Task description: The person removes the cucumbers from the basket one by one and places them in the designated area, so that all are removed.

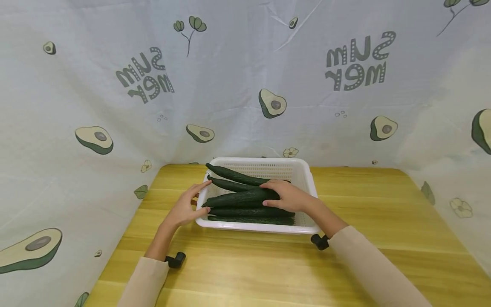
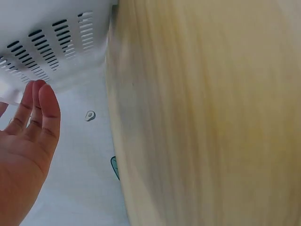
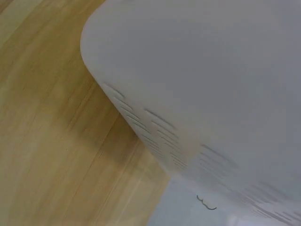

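A white plastic basket (image 1: 257, 227) with slotted walls holds several long dark green cucumbers, lying roughly side by side. Reaching in from the right, my right hand (image 1: 289, 197) grips the right part of a thick cucumber (image 1: 239, 198), thumb on the near side and fingers on the far side. At the basket's left end, my left hand (image 1: 187, 207) touches the rim with thumb and index finger spread apart. In the left wrist view, its other fingers (image 2: 49, 108) stretch up beside the slotted wall. The right wrist view shows only the basket's outside (image 3: 188, 70), with the hand hidden.
The basket stands on a wood-grain table (image 1: 245, 264) near its back edge. Behind and at both sides hangs a pale cloth (image 1: 238, 76) printed with avocados. A black wrist mount (image 1: 176, 260) is on the left wrist, another (image 1: 319, 241) on the right.
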Action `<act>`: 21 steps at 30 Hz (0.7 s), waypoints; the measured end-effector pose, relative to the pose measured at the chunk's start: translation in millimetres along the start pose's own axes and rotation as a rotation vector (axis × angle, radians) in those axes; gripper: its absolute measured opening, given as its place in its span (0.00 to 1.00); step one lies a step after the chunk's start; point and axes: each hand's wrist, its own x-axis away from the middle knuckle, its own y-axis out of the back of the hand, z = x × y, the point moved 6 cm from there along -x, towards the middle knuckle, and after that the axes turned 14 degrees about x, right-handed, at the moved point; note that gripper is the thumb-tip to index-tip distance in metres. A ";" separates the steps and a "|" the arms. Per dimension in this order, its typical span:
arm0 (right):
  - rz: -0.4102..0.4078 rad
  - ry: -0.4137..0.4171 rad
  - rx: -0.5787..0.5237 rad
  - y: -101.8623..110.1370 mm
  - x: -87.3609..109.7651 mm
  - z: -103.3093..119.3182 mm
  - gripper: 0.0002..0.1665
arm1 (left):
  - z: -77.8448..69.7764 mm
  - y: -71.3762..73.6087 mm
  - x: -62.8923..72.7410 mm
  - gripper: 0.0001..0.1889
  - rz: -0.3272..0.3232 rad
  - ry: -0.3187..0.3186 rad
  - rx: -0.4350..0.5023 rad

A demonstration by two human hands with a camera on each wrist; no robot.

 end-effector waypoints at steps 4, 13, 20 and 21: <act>-0.021 0.022 0.036 1.2 -4.6 2.6 0.34 | -0.6 -3.8 -0.1 0.45 0.003 0.021 0.083; -0.011 0.023 0.048 7.6 -1.8 6.7 0.34 | -3.3 -7.1 2.9 0.45 -0.019 0.081 0.141; -0.114 0.011 0.038 33.4 5.7 7.6 0.34 | 4.8 -3.4 3.2 0.33 -0.104 0.126 0.229; -0.130 0.012 0.046 37.8 7.2 7.8 0.33 | 6.1 -3.0 3.6 0.31 -0.112 0.131 0.240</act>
